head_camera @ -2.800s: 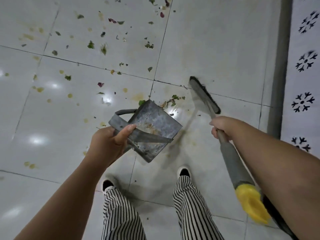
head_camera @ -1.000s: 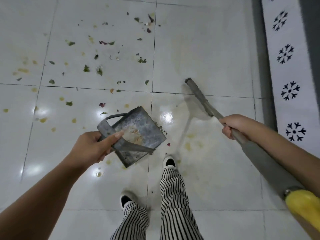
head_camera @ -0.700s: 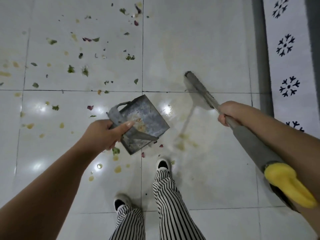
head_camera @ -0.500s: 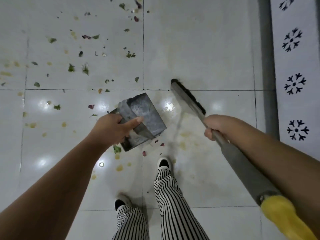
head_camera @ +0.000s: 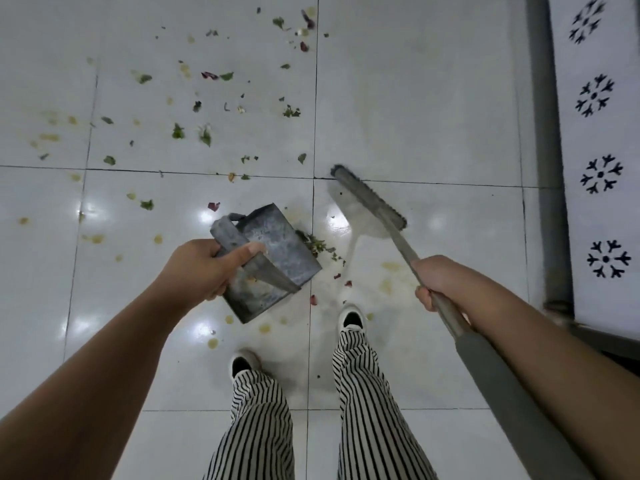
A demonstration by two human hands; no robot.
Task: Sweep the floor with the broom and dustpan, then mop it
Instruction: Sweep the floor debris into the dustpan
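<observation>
My left hand [head_camera: 201, 268] grips the strap handle of a grey metal dustpan [head_camera: 277, 251], held tilted just above the white tiled floor [head_camera: 415, 98]. Its open edge faces right, where a small heap of green scraps [head_camera: 317, 244] lies against it. My right hand [head_camera: 434, 282] is closed around the metal shaft of the broom [head_camera: 369, 202], whose grey head rests on the tiles right of the dustpan. Leaf bits and petals [head_camera: 207, 133] are strewn over the upper-left tiles, with yellowish smears among them.
My two feet in white shoes [head_camera: 351, 318] and striped trousers stand just below the dustpan. A grey threshold strip [head_camera: 547, 150] runs along the right, with a white mat printed with black snowflake shapes [head_camera: 599, 174] beyond it.
The dustpan has dropped lower and turned so its mouth meets the scraps. The broom head swung right and back, gathering a small heap at the pan's edge.
</observation>
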